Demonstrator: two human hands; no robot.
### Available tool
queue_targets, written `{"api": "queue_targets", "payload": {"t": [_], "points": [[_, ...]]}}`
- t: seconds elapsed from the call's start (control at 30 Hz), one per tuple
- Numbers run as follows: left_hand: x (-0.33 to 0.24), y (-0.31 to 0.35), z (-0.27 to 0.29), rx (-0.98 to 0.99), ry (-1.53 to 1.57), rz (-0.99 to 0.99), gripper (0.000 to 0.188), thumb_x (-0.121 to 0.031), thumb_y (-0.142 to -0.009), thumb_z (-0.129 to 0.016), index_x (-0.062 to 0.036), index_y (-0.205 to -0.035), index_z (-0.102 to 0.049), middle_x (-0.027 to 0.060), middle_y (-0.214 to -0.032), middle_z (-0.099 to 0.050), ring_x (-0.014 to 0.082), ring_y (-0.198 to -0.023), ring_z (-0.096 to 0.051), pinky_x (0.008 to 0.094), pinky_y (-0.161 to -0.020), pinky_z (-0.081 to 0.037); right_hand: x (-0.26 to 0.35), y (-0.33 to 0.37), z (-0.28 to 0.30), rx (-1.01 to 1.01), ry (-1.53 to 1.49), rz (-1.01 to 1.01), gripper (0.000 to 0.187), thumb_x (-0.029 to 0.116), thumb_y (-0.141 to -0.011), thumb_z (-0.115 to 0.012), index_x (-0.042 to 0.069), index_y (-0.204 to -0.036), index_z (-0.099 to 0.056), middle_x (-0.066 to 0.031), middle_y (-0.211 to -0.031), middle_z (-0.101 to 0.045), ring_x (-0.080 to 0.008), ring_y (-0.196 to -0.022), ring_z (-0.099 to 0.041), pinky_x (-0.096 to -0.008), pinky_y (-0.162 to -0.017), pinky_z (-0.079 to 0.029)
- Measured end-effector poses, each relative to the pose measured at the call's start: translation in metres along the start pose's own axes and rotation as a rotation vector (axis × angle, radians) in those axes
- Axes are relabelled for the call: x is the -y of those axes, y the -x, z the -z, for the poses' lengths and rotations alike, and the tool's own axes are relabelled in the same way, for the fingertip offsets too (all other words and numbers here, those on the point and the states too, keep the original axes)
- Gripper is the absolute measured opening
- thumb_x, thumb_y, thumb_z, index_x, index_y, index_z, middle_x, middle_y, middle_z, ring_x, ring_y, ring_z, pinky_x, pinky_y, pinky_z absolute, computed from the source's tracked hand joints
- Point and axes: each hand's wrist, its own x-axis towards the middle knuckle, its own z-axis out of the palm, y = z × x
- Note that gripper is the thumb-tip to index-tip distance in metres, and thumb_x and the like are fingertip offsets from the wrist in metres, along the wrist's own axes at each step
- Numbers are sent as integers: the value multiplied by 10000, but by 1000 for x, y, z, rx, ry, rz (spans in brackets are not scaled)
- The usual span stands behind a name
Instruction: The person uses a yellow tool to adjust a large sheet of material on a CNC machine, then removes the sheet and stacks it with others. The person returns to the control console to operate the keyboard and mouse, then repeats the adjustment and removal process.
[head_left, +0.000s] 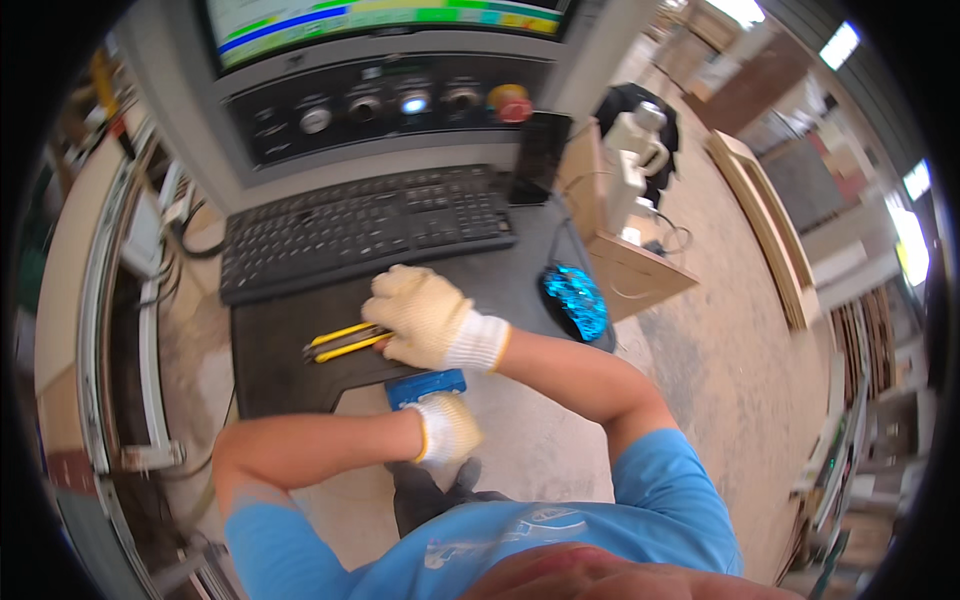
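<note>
My right hand (415,315), in a cream knitted work glove, is over the dark desk just below the keyboard. Its fingers are curled at one end of a yellow-and-black tool (345,343), which looks like a utility knife. Lower down, at the desk's front edge, my left hand (452,425) wears a matching glove and is closed, its fingers mostly hidden. A blue flat piece (428,386) sticks out past that hand and appears held in it; its kind is unclear.
A black keyboard (365,225) lies under a control panel (390,100) with knobs and a red button (512,103). A dark phone (540,158) leans at the right, above a blue mouse (575,302). A wooden holder (640,268) beside the desk carries a pale jug (636,140).
</note>
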Motion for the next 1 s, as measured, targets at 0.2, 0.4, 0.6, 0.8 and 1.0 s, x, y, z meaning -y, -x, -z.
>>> {"api": "queue_targets", "payload": {"t": [0.2,0.4,0.6,0.8,1.0], "points": [[-2,5,6,-42,37,51,362,-387,-880,-699,-59,-1031,-723,193,-968,-745,388,-893,-729,524,-797,-564,0,1,-5,141,70,-12,320,316,-780,-788,111,-1012,-710,-91,-971,-622,-314,-964,-602,-463,-845,-494],[-3,5,9,-1,30,26,346,-374,-880,-697,-57,-1016,-724,201,-954,-745,394,-859,-730,520,-760,-573,-4,4,-5,135,43,-6,326,346,-793,-770,86,-980,-710,-96,-1002,-643,-309,-1029,-613,-453,-886,-491],[-5,7,12,-23,54,30,334,-370,-877,-699,-62,-1004,-721,198,-905,-741,400,-825,-730,531,-740,-573,-3,3,-3,174,58,-40,332,339,-784,-770,80,-982,-710,-103,-1001,-642,-320,-1015,-616,-463,-881,-496],[-5,10,14,-30,61,36,335,-372,-880,-699,-56,-990,-715,199,-900,-739,402,-821,-728,526,-737,-575,-2,4,-4,169,30,-48,322,320,-762,-797,113,-986,-694,-98,-976,-606,-324,-987,-605,-466,-861,-500],[-3,8,9,-71,29,27,340,-378,-882,-697,-57,-993,-717,196,-892,-737,401,-825,-726,526,-743,-575,-7,5,-3,127,24,0,321,280,-771,-790,124,-1033,-692,-89,-1025,-602,-315,-1021,-586,-462,-881,-490]]}}
